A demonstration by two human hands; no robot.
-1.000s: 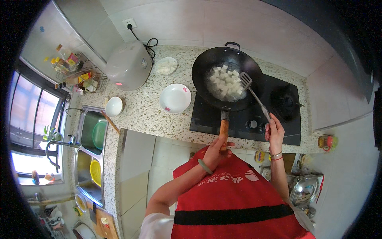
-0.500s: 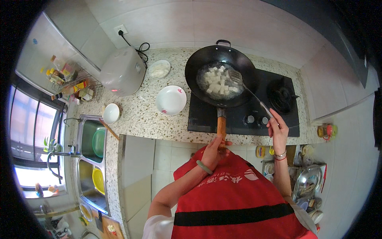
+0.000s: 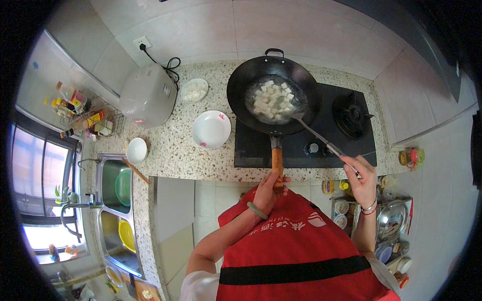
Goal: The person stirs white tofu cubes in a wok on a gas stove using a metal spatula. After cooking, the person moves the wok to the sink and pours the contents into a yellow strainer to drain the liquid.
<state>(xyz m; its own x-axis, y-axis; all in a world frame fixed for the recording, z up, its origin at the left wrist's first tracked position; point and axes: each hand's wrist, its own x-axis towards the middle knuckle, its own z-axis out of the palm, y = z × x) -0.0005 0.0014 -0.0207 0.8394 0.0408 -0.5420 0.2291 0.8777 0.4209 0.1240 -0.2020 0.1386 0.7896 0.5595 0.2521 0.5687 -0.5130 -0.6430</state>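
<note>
A person's left hand (image 3: 267,194) wraps the wooden handle (image 3: 277,160) at six o'clock of the wok (image 3: 238,95); the right hand's (image 3: 363,179) fingers grip a spatula (image 3: 321,137) at five; low, gentle pushes should best spare the white cubes (image 3: 272,100) mid-wok.

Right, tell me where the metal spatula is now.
In the head view, right of centre, the metal spatula slants from the right hand up and left into the lower-right part of the wok, its head beside the white cubes.
</note>
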